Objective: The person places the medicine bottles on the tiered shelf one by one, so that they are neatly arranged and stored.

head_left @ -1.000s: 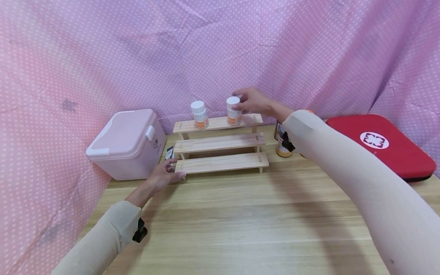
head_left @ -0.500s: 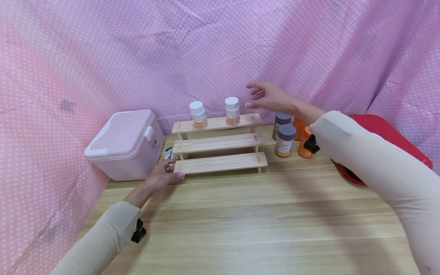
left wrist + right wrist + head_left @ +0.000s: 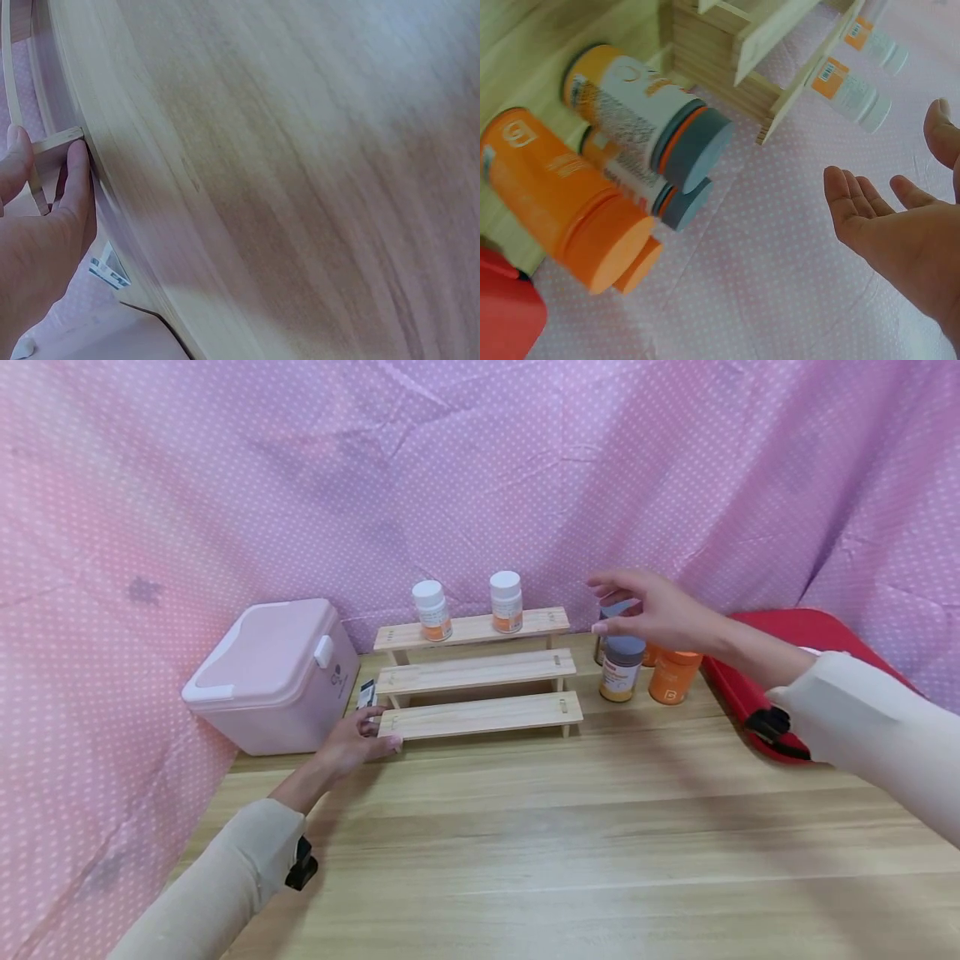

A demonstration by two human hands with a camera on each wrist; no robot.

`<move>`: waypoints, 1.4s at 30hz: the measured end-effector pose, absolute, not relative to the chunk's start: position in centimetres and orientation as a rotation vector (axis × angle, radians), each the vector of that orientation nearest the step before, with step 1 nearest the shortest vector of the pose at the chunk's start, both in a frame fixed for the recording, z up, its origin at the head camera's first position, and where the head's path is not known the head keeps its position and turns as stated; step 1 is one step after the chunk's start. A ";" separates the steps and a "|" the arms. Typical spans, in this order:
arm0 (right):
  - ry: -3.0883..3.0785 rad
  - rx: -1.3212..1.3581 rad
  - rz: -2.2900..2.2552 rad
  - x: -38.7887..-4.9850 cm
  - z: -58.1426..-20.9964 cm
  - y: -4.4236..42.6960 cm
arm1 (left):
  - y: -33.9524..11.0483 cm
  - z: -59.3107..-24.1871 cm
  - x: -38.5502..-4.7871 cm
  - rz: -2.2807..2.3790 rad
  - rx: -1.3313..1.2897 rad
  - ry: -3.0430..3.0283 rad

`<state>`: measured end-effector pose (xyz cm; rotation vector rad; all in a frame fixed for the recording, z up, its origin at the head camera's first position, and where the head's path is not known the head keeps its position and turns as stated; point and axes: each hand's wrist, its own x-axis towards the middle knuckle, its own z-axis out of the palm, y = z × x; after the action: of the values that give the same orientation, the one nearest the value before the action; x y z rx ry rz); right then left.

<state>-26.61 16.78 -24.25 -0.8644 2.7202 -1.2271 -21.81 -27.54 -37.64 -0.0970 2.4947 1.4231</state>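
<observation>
A three-tier wooden stand (image 3: pixel 480 716) stands on the table. My left hand (image 3: pixel 348 745) grips the left end of its lowest step, thumb in front and fingers behind, as the left wrist view also shows. Two white bottles with orange bands, a left bottle (image 3: pixel 433 612) and a right bottle (image 3: pixel 506 603), stand upright and apart on the top step. My right hand (image 3: pixel 663 610) hovers with fingers loosely spread and holds nothing. Below it are a grey-lidded bottle (image 3: pixel 621 672) and an orange bottle (image 3: pixel 672 678). Another grey-lidded bottle (image 3: pixel 626 169) and another orange one are partly hidden behind them.
A pale pink lidded box (image 3: pixel 277 672) stands left of the stand, with a small dark-and-white item (image 3: pixel 367 693) between them. The red case (image 3: pixel 802 625) lies at the right, partly under my right arm. Pink dotted cloth (image 3: pixel 480 485) hangs behind the table.
My right hand has let go of the right white bottle on the top step and moved right, then down over the bottle group. My left hand has stayed on the stand.
</observation>
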 end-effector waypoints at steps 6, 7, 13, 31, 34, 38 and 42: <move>2.783 -0.850 -1.206 -25.5 -25.0 18.5 | -27.5 -37.6 -21.9 1.439 -0.099 2.491; 2.790 -0.840 -1.200 -25.4 -25.1 18.8 | -27.6 -37.6 -21.9 1.440 -0.100 2.492; 2.783 -0.724 -1.194 -24.7 -25.5 20.8 | -27.6 -37.7 -21.9 1.419 -0.107 2.500; 2.918 -0.476 -1.020 -26.7 -28.3 26.3 | -27.4 -37.9 -21.9 1.564 -0.080 2.398; 2.903 -0.445 -0.979 -27.1 -29.2 27.0 | -27.5 -37.9 -21.9 1.568 -0.087 2.389; 2.872 -0.442 -0.964 -27.3 -30.6 27.5 | -27.4 -38.0 -21.9 1.587 -0.094 2.372; 2.870 -0.453 -0.947 -27.4 -31.7 27.4 | -27.3 -38.1 -22.0 1.592 -0.114 2.369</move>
<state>-27.44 27.41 -31.69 -0.4530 2.8696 -0.9465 -21.99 -27.28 -38.10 -0.1139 2.3687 1.5920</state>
